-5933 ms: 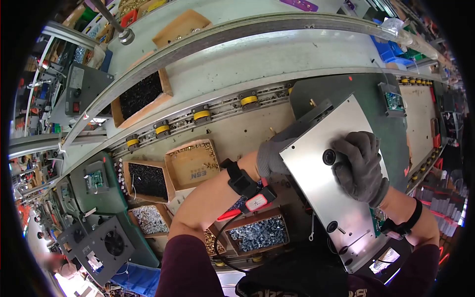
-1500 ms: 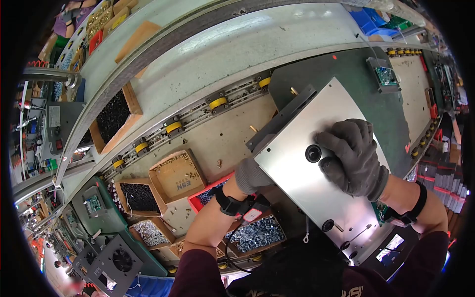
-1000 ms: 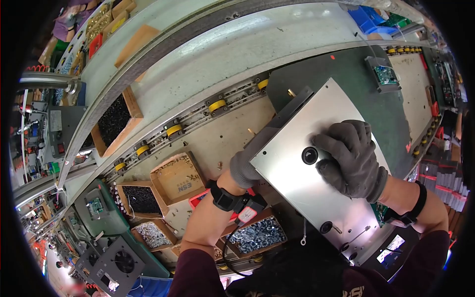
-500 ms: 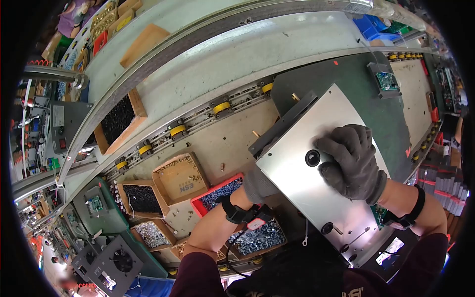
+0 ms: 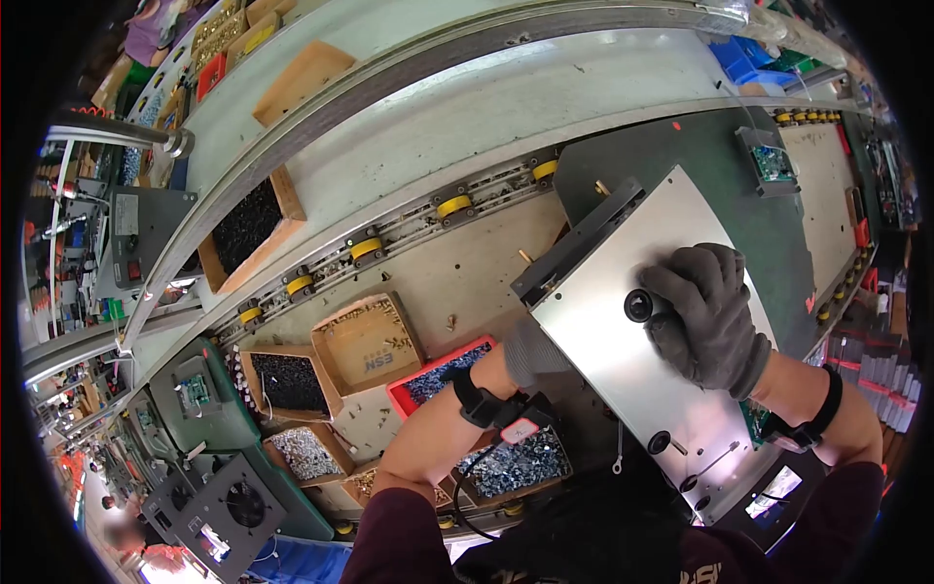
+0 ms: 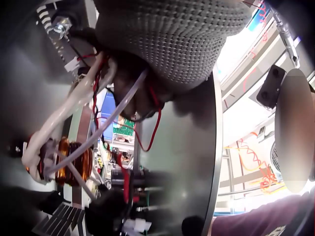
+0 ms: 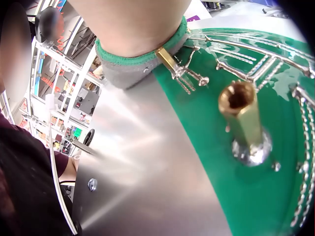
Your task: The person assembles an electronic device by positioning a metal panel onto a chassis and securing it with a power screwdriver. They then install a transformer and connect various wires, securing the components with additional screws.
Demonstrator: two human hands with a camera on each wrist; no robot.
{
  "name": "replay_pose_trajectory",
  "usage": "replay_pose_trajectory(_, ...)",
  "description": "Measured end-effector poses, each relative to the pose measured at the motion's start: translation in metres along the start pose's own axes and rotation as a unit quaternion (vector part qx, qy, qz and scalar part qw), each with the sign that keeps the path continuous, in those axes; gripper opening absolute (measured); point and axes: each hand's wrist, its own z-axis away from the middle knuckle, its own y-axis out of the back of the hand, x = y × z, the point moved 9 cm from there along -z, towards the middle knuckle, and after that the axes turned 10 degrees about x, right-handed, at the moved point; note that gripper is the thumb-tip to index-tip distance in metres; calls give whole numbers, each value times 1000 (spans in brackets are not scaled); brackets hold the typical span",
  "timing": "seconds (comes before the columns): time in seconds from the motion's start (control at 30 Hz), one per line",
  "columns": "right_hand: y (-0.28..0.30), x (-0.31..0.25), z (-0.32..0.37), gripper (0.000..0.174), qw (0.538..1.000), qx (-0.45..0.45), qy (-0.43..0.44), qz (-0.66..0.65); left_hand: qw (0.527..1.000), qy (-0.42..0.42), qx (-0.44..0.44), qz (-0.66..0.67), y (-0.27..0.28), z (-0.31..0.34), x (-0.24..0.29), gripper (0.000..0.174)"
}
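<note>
A bare metal panel (image 5: pixel 603 360) of a chassis stands tilted before me in the head view, with black grommets (image 5: pixel 638 306) in it. My gloved right hand (image 5: pixel 708 316) rests on its outer face, fingers bent, thumb and forefinger beside the upper grommet. My gloved left hand (image 5: pixel 535 352) reaches behind the panel's left edge, fingers hidden there. In the left wrist view that hand lies among red, black and white wires (image 6: pixel 64 115), above copper coils (image 6: pixel 74 167). A green circuit board (image 7: pixel 197 128) with a brass standoff (image 7: pixel 243 118) borders the panel in the right wrist view.
Left of the chassis stand an ESN cardboard tray (image 5: pixel 384 366), a red tray (image 5: pixel 397 397) and boxes of small hardware (image 5: pixel 520 462). A roller conveyor (image 5: pixel 452 204) runs behind. A dark green board (image 5: pixel 632 156) lies under the chassis. A metal rail (image 5: pixel 438 73) crosses the back.
Over the last second the left hand shifts slightly lower along the panel's left edge, and the red tray shows more. The right hand stays at the grommet. The whole view drifts slightly.
</note>
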Motion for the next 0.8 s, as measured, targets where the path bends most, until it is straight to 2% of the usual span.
replay_pose_trajectory(0.07,0,-1,0,34,1000,-4,-2,0,999,8,-25,39,5,0,2,46)
replay_pose_trajectory(0.13,-1,0,1,34,1000,-5,2,2,961,170,-78,206,1,10,-31,57)
replay_pose_trajectory(0.17,-1,1,1,34,1000,-3,4,5,960,171,-78,207,-4,11,-30,57)
replay_pose_trajectory(0.2,-2,1,2,34,1000,-5,0,5,981,76,-65,165,-8,9,-13,56)
replay_pose_trajectory(0.27,-3,-1,2,35,1000,-14,9,-2,991,-19,-52,124,-15,8,1,55)
replay_pose_trajectory(0.3,-3,-2,1,35,1000,-17,8,-1,990,-95,-45,93,-16,8,11,52)
replay_pose_trajectory(0.37,-4,-2,0,35,1000,-20,6,-1,983,-170,-36,63,-20,12,18,50)
replay_pose_trajectory(0.4,-5,-2,2,35,1000,-22,5,-2,985,-91,-31,141,-21,11,5,49)
replay_pose_trajectory(0.47,-5,3,1,34,1000,-12,-4,13,976,-16,-24,217,-19,7,-6,48)
replay_pose_trajectory(0.63,-7,5,1,35,1000,-22,1,4,997,-45,-36,-54,-25,8,-15,47)
replay_pose_trajectory(0.67,-6,7,1,36,1000,-23,1,5,997,-44,-35,-52,-24,10,-14,47)
replay_pose_trajectory(0.7,-7,8,1,36,1000,-24,1,6,996,54,14,74,-13,9,-26,47)
replay_pose_trajectory(0.77,-8,7,2,37,1000,-24,-3,4,966,153,60,199,-6,13,-43,47)
replay_pose_trajectory(0.8,-7,7,2,37,1000,-25,-5,5,988,111,71,76,1,12,-44,50)
